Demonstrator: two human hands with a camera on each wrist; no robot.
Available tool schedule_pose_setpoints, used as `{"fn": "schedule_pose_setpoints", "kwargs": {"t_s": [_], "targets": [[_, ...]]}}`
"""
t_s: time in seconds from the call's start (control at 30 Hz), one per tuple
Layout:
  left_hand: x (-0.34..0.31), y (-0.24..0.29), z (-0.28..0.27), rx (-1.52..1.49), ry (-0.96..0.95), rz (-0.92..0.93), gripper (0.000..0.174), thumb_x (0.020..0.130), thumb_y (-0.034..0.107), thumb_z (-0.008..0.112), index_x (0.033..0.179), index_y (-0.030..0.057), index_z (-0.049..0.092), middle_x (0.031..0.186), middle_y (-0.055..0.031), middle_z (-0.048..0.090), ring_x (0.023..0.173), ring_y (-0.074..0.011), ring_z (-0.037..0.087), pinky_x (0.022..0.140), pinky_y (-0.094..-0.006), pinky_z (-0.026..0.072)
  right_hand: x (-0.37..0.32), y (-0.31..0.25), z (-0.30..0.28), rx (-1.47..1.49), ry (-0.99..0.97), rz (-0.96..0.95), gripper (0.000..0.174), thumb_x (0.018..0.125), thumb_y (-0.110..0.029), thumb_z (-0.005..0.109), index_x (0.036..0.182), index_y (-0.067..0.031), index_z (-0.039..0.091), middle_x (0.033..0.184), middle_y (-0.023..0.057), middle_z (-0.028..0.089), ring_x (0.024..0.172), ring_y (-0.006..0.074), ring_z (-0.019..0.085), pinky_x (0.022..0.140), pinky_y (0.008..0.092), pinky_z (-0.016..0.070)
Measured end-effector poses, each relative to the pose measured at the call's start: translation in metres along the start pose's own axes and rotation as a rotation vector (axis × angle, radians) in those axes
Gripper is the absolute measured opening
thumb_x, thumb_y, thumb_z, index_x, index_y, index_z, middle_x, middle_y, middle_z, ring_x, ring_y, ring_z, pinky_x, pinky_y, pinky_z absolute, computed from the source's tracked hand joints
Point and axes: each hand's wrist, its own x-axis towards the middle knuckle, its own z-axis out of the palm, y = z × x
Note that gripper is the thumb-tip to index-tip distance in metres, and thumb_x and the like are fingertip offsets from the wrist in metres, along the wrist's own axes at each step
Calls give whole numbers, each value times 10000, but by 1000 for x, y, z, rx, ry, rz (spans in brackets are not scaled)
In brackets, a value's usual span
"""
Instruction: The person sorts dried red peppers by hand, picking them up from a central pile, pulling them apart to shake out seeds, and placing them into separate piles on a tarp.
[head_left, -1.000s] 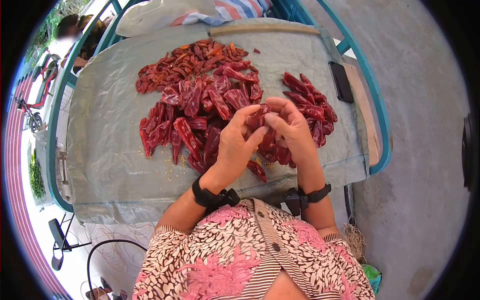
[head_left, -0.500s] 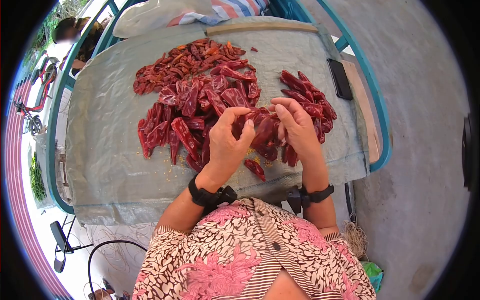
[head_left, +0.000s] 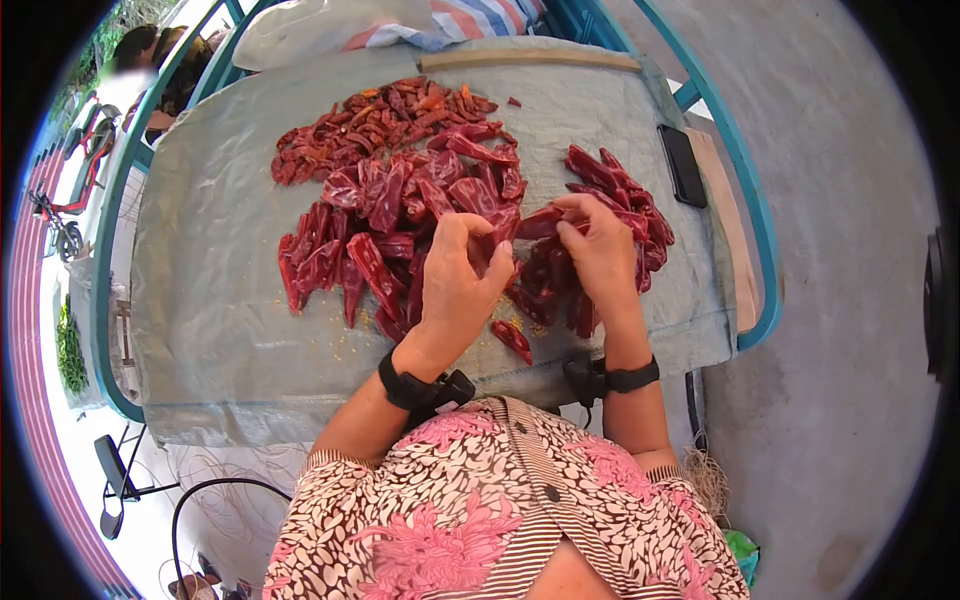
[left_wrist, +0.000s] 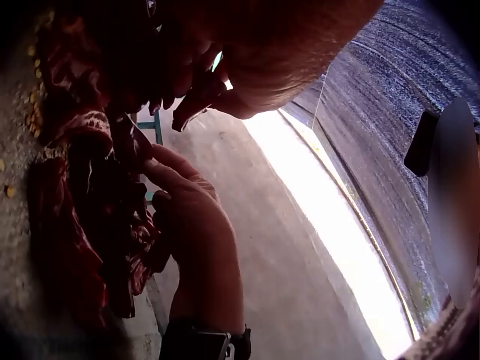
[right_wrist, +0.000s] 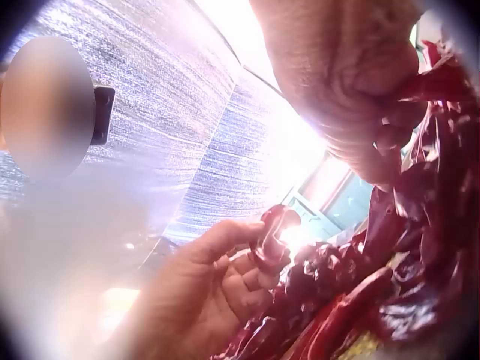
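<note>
My left hand [head_left: 460,272] pinches a dark red dried chili pepper [right_wrist: 276,234] between thumb and fingers, as the right wrist view shows. A second dried chili [head_left: 540,222] sticks out leftward from the fingertips of my right hand [head_left: 602,255]. Both hands hover over the near side of the chilies, a short gap between them. Left of and beyond my left hand spreads a heap of large dried chilies [head_left: 385,200]. Another pile of whole chilies [head_left: 620,185] lies beyond my right hand, and one loose chili [head_left: 512,340] rests below and between the hands.
Smaller, shrivelled chilies [head_left: 390,115] form a pile at the back. A black phone [head_left: 683,165] lies by the right edge, inside the teal metal rail [head_left: 750,200]. Yellow seeds [head_left: 350,335] dot the grey-green sheet [head_left: 220,300]. A wooden strip [head_left: 530,61] runs along the far edge.
My hands were close together over a chili one second ago and have since drawn apart. A chili now shows pointing left from my right hand.
</note>
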Motion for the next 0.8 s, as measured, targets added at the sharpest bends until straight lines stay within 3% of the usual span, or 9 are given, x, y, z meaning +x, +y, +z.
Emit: {"fn": "schedule_pose_setpoints", "kwargs": {"t_s": [0.03, 0.13, 0.27, 0.37, 0.47, 0.57, 0.7, 0.73, 0.8], "targets": [[0, -2, 1, 6, -10, 23, 262, 920, 40, 719, 1106, 64, 535, 737, 25, 536, 662, -42, 487, 572, -224, 388, 1, 0, -5, -25, 57, -41, 254, 884, -135, 695, 1137, -154, 713, 1023, 53, 732, 907, 254, 709, 787, 367, 546], [-3, 4, 1, -13, -125, -84, 298, 886, 67, 755, 1101, 14, 556, 1088, -118, 568, 760, -151, 583, 646, -294, 486, 3, -15, -21, -78, 183, -108, 255, 896, -99, 682, 1146, -145, 706, 1024, 52, 732, 904, 232, 713, 778, 352, 547], [-3, 7, 7, -113, -163, 63, 426, 906, 139, 786, 1233, 11, 546, 1239, -130, 513, 731, -134, 591, 663, -279, 526, 6, -24, -21, 193, 184, -92, 196, 955, -131, 660, 1139, -74, 692, 984, 54, 718, 847, 175, 693, 741, 316, 540], [-5, 9, 2, 25, -218, 73, 474, 920, 147, 789, 1304, 29, 537, 1256, -104, 578, 748, -107, 625, 631, -240, 500, 6, -26, -18, 576, 165, -47, 232, 1045, -199, 577, 1178, -26, 656, 926, 39, 675, 746, 123, 629, 669, 284, 517], [-5, 12, 2, -90, -277, -4, 477, 946, 172, 764, 1331, 20, 527, 1154, -106, 661, 739, -96, 621, 634, -242, 502, -5, -28, -17, 1022, 97, 47, 343, 1129, -284, 423, 1277, -15, 575, 880, 23, 615, 647, 82, 526, 581, 245, 465], [-8, 21, 7, -240, -375, -116, 467, 944, 144, 747, 1337, 15, 530, 980, -121, 694, 711, -143, 642, 661, -283, 528, -15, -36, 4, 1256, 61, 1, 342, 1125, -295, 441, 1277, -17, 571, 902, 28, 622, 658, 89, 541, 587, 243, 472], [-10, 17, 7, -240, -372, -205, 331, 953, 92, 718, 1255, 13, 607, 972, -93, 712, 745, -139, 657, 682, -285, 530, -14, -36, 1, 1078, 138, -63, 358, 1127, -317, 438, 1247, -25, 607, 949, 42, 640, 802, 106, 603, 730, 270, 513], [-9, 19, 6, -301, -313, -252, 278, 958, 66, 703, 1220, 11, 629, 948, -74, 713, 748, -126, 650, 681, -281, 528, -10, -28, -7, 860, 207, -89, 256, 1080, -240, 534, 1221, -57, 646, 1032, 71, 681, 902, 168, 640, 829, 312, 521], [-5, 15, 3, -259, -201, -230, 300, 959, 48, 698, 1246, 17, 617, 1024, -78, 671, 771, -112, 635, 680, -270, 527, -3, -12, -26, 204, 224, -287, 230, 1008, -160, 595, 1217, -90, 662, 1095, 78, 695, 986, 228, 637, 918, 363, 496]]}}
